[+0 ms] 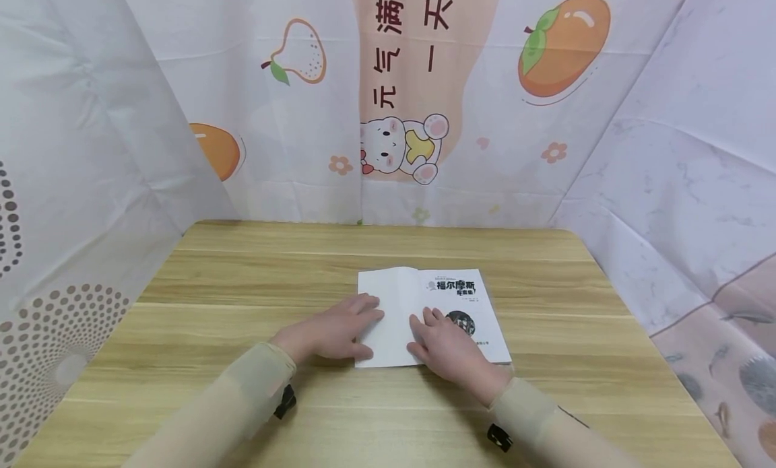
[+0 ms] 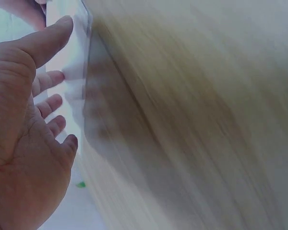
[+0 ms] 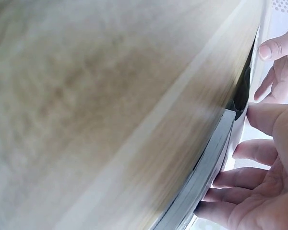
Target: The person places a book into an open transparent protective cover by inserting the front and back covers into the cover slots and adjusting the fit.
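1. Both arms wear thin, tight beige sleeves reaching to the wrists.
2. The left hand [image 1: 332,332] and right hand [image 1: 450,347] are bare.
3. A small black device sits under each wrist.

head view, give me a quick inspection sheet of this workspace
surface: wooden table, light grain, bare around the book
job's things: book lying open near the middle, blank white left page, printed title page on the right
clutter: nothing seen
grippers: left hand flat on the left page, fingers straight; right hand flat across the lower right page
cables: nothing seen; a small black clip sits under each sleeve
surroundings: printed cloth backdrop with fruit and a bear; patterned sheets at both sides
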A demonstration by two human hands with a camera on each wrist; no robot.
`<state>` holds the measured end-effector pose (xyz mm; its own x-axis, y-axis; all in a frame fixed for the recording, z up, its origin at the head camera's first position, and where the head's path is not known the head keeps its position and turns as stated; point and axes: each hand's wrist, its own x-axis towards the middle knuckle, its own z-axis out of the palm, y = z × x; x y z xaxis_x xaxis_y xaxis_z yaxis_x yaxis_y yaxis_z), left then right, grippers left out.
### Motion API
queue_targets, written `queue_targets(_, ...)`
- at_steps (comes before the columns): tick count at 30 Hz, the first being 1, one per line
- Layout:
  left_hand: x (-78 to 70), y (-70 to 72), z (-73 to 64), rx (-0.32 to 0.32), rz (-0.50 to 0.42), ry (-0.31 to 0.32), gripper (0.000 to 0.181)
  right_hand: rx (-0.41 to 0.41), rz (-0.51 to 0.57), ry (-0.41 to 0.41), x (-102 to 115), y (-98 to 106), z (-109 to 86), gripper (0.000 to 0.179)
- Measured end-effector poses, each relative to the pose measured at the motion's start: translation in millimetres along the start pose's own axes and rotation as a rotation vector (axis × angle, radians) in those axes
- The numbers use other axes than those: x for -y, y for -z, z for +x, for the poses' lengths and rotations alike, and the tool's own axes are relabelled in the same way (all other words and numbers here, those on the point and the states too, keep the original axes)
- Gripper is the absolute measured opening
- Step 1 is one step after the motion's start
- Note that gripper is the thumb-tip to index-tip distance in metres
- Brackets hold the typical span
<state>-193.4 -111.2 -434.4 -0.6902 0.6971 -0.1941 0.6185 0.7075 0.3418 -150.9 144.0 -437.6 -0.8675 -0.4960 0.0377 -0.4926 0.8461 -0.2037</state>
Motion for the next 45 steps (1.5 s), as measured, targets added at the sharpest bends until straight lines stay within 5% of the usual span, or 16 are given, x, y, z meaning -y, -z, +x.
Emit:
queue_targets(9, -18.4, -4.3, 14.1, 0.013, 0.130, -0.094, 0.078, 0.052, 0.039, -0.004, -5, 4, 0.2, 0.055)
queue_targets(19, -24.6, -6.6, 18.4, 0.033, 0.154, -0.089, 0.080, 0.127, 0.196, -0.073, -20, 14, 2.7, 0.054)
queue_targets(29, -25.8, -8.8, 19.2, 0.058, 0.216, -0.076, 0.074, 0.137, 0.269, -0.036, -52, 31, 4.0, 0.036)
queue_targets(37, -25.0, -6.2, 17.0, 0.080, 0.195, -0.054, 0.074, 0.130, 0.257, -0.156, -80, 31, 1.3, 0.052)
queue_targets(45, -18.5, -3.9, 13.2, 0.102, 0.207, -0.060, 0.075, 0.134, 0.296, -0.254, -105, 20, -3.7, 0.091)
